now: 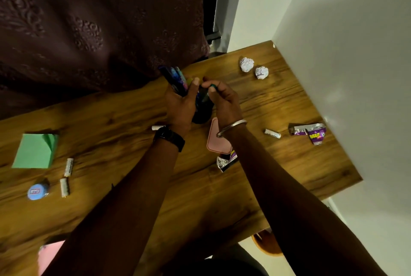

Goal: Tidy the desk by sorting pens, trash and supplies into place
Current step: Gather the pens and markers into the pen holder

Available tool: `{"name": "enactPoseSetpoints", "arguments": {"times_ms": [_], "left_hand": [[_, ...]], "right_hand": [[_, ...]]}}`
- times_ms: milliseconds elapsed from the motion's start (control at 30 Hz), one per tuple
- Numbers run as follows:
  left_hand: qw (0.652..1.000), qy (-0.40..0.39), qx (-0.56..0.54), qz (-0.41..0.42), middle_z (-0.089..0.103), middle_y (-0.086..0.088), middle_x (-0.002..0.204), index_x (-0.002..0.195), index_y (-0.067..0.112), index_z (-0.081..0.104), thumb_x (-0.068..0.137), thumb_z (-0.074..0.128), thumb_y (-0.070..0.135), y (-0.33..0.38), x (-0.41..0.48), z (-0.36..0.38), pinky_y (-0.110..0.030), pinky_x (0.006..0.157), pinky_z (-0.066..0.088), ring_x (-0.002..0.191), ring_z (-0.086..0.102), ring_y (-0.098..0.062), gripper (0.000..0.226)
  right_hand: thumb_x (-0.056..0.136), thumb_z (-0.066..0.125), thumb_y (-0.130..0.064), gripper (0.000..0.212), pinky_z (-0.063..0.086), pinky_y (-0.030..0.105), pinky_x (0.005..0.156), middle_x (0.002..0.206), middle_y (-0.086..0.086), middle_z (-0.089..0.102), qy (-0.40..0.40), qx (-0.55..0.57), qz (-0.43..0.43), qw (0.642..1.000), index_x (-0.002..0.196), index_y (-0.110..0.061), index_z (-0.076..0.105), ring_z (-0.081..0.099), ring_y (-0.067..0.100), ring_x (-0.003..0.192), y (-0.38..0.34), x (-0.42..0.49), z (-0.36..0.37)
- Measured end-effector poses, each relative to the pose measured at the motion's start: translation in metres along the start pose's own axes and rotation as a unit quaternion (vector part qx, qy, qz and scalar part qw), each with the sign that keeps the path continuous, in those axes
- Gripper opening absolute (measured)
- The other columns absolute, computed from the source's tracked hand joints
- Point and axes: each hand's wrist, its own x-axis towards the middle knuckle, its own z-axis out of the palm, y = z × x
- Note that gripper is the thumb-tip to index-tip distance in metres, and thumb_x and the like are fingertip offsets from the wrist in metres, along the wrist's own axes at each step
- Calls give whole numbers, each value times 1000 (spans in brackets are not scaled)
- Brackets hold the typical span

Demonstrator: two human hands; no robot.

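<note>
Pen bundle (175,79) gripped in left hand (180,106); single pen (205,95) pinched by right hand (224,102) above dark cup (202,115).

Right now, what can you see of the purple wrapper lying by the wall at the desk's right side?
The purple wrapper looks like crumpled, shiny foil, with silver showing at its left end and yellow lettering on the purple. It lies flat on the wooden desk close to the white wall, bent roughly into an L. Only the desk touches it. A white battery lies to its left, apart.
</note>
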Motion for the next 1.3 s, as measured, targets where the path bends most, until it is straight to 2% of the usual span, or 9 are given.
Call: {"name": "enactPoseSetpoints", "arguments": {"times_ms": [133, 267, 467, 633, 767, 933, 1000, 1200, 1300], "left_hand": [[1000, -22, -5, -20, 73, -19, 115, 122, -9, 59, 92, 73, 0, -3, 3, -3, -35, 93, 61, 103, 75, -20, 34], [998, -57, -15, -25, 73, -11, 105, 127, -3, 53, 91, 78, 9, 5, 1, -8, -35, 86, 60, 93, 73, -20, 45], [990, -64, -92, -84, 69, -22, 123, 124, 6, 62, 89, 56, 74, 9, -9, -9, -59, 105, 53, 115, 69, -36, 77], [973, -111, -128, -156, 67, -18, 138, 137, 10, 65, 83, 46, 89, -3, -15, -9, -58, 117, 42, 131, 63, -35, 97], [973, -88, -135, -165, 69, -21, 134, 131, 9, 68, 82, 45, 90, 1, -12, -3, -59, 114, 45, 126, 65, -38, 98], [973, -98, -129, -164, 66, -22, 137, 138, 9, 64, 84, 37, 91, 8, -2, 7, -63, 111, 46, 127, 64, -41, 102], [972, -135, -122, -150, 67, -20, 136, 140, 12, 63, 86, 35, 90, 16, -6, 22, -61, 112, 46, 128, 64, -38, 99], [973, -216, -43, -75, 60, -16, 146, 145, 20, 58, 98, 25, 80, 27, -10, 83, -61, 114, 42, 138, 56, -36, 83], [974, -228, -7, -9, 62, -4, 145, 143, 27, 57, 110, 11, 56, 34, -22, 115, -44, 113, 50, 137, 58, -19, 65]], "right_hand": [[87, 49, 4, 27, 49, 46, 104, 118, 20, 67, -2, -1, 19, 1000, 106, -1, 68, 61, 30, 117, 11, -2, 2], [81, 47, 2, 37, 52, 39, 97, 114, 13, 70, 30, 41, 73, 996, 107, -11, 70, 64, 25, 110, 11, -4, 3], [102, 37, -12, 39, 50, 36, 104, 133, 15, 61, 35, 125, 121, 984, 135, 0, 54, 61, 23, 123, 16, -2, 5], [100, 50, -39, 53, 38, 54, 115, 142, 20, 56, 8, 141, 181, 973, 141, -6, 53, 52, 36, 135, 20, -8, 11], [95, 58, -13, 49, 53, 42, 99, 137, 18, 58, -38, 44, 192, 980, 143, -11, 48, 55, 38, 129, 11, -7, 6], [79, 76, 5, 93, 54, 28, 95, 138, 13, 52, -212, -174, 70, 959, 151, -7, 20, 60, 3, 116, -11, -7, -32], [74, 84, 0, 96, 53, 19, 90, 128, 1, 57, -177, -233, 23, 956, 150, -1, 24, 61, -6, 109, -21, -2, -42], [66, 92, -20, 83, 60, 39, 89, 119, -5, 63, -26, -271, -46, 961, 134, -6, 46, 66, 12, 109, -46, 10, -95], [64, 92, -23, 84, 61, 32, 83, 114, -12, 59, 56, -269, -51, 960, 132, -9, 46, 66, 10, 108, -58, 17, -125]]}}
